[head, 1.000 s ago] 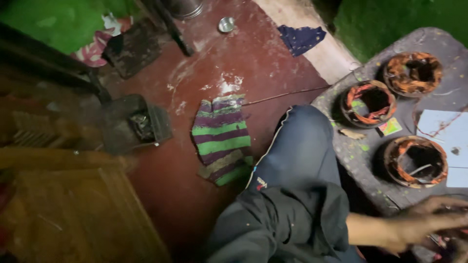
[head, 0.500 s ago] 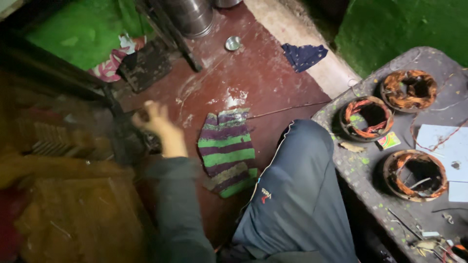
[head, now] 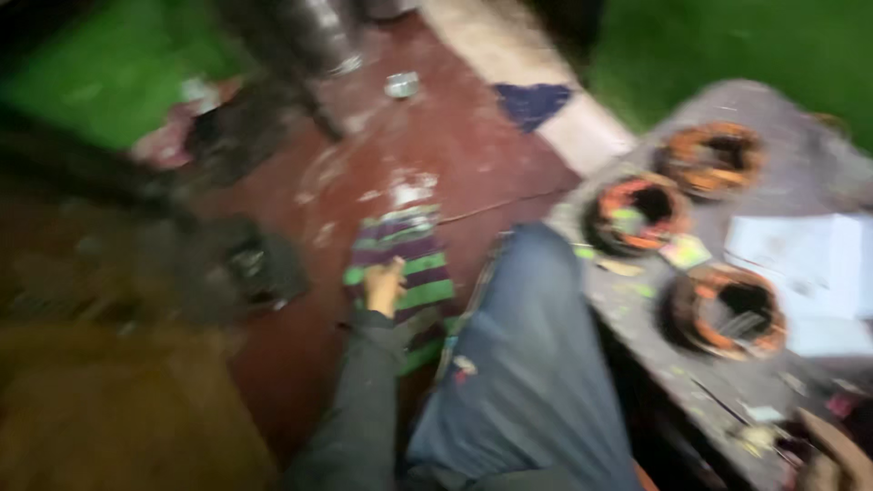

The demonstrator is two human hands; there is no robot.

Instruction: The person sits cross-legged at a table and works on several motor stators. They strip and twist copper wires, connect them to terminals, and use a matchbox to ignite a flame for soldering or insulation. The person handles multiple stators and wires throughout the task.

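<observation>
Red floor (head: 300, 364): left hand (head: 384, 286) on striped cloth (head: 409, 273), whose long axis runs away beyond the fingertips; finger state indeterminable through blur.

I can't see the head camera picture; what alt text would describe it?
Blurred view down at a person's left hand on a green and purple striped cloth lying on a dark red floor, beside their blue-trousered knee. At right, a grey worktable holds three round copper-wound coils and white paper.
</observation>
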